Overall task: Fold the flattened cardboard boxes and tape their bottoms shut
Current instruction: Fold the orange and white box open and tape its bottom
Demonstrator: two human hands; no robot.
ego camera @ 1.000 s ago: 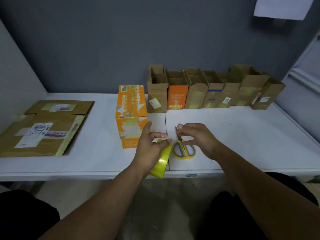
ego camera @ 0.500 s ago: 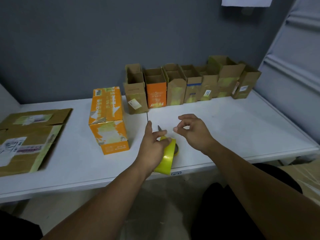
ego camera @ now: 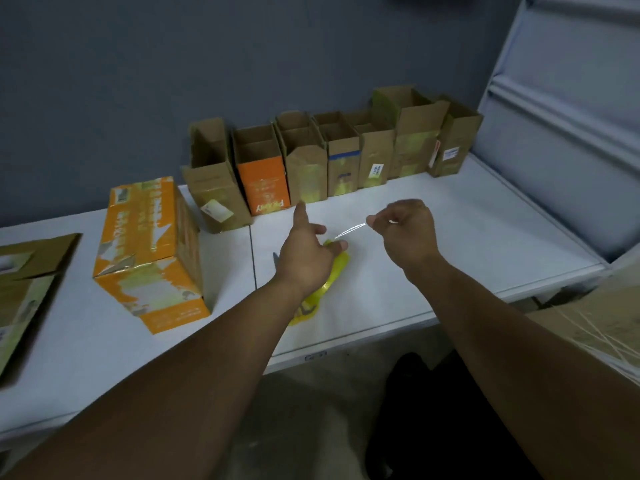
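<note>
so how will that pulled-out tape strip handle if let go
Likely floppy: the tape strip looks thin and see-through, taut only between the right hand and the tape roll in the left hand. Released, it would probably curl and stick to itself.

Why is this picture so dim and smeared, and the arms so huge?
Head view, light: dim, flat, faint shadows. Head view, blur: motion smears print on the orange cardboard box and flattened brown cardboard at left. Head view, lens: wide angle swells the near forearms. Head view, glare: one glint, on the clear tape strip the right hand pinches.
</note>
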